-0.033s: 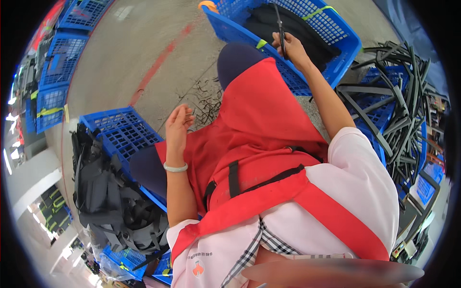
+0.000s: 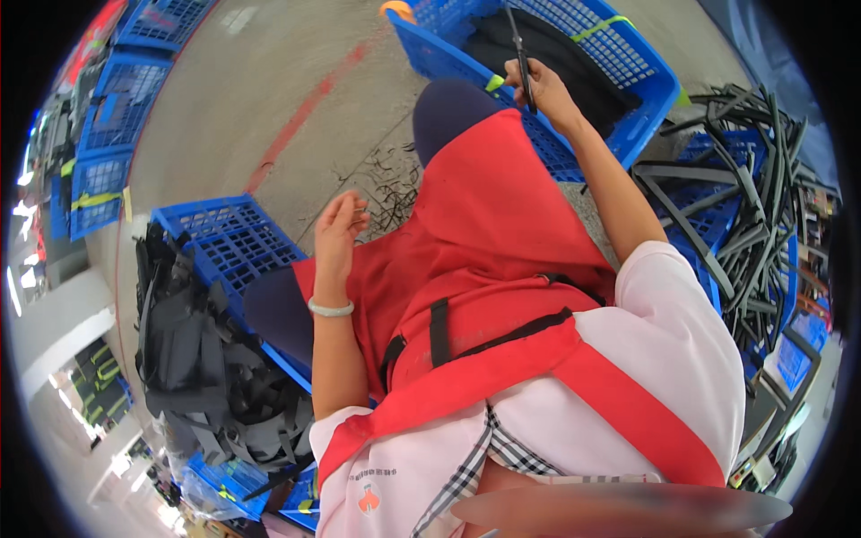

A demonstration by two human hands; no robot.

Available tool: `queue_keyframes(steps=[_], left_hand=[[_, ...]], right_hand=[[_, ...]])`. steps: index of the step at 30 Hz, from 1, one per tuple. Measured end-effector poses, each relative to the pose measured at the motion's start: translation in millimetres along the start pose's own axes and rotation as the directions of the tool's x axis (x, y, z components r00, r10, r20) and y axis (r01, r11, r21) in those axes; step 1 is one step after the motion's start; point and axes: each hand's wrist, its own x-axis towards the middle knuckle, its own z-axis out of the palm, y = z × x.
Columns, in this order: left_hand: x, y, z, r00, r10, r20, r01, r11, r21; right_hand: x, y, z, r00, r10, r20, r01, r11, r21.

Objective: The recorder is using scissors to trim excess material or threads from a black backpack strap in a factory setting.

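My right hand (image 2: 547,92) is closed around a pair of scissors (image 2: 525,79), seen nearly edge-on, with black handles and a slim metal blade pointing away from me. It is above the near side of a blue plastic crate (image 2: 659,99), which holds a black piece of material (image 2: 538,49). Over the left part of my red apron (image 2: 502,206), my left hand (image 2: 339,224) is raised with its fingers loosely bent and slightly apart. No object shows in it, though the palm is partly hidden.
Left of my leg stands another blue crate (image 2: 229,238), beside a heap of black bags and straps (image 2: 193,359). Long dark strips (image 2: 740,215) are piled over blue crates at right. Thin black scraps (image 2: 390,193) litter the floor. Stacked blue crates (image 2: 121,108) line the far left.
The view has shifted slightly, so the crates and floor sit a little differently in the picture. Both hands keep nearly the same pose, and the scissors stay in my right hand.
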Motion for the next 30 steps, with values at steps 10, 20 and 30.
queue_keyframes(steps=[10,20,30], left_hand=[[-23.0,12.0,1.2,0.924,0.375,-0.079,-0.366,0.925,0.104],[-177.6,58.2,-154.1,0.223,0.803,-0.553,-0.498,0.581,0.644],[-228.5,59.3,-383.6,-0.204,0.266,-0.942,-0.477,0.814,0.333]], right_hand=[[-65.2,-113.5,164.9,0.773,-0.356,0.525,0.386,0.921,0.057],[-95.5,-27.3,215.6,0.552,0.22,0.804,0.125,0.932,-0.341],[-80.2,-23.5,231.7,0.62,0.197,0.759,0.078,0.947,-0.31]])
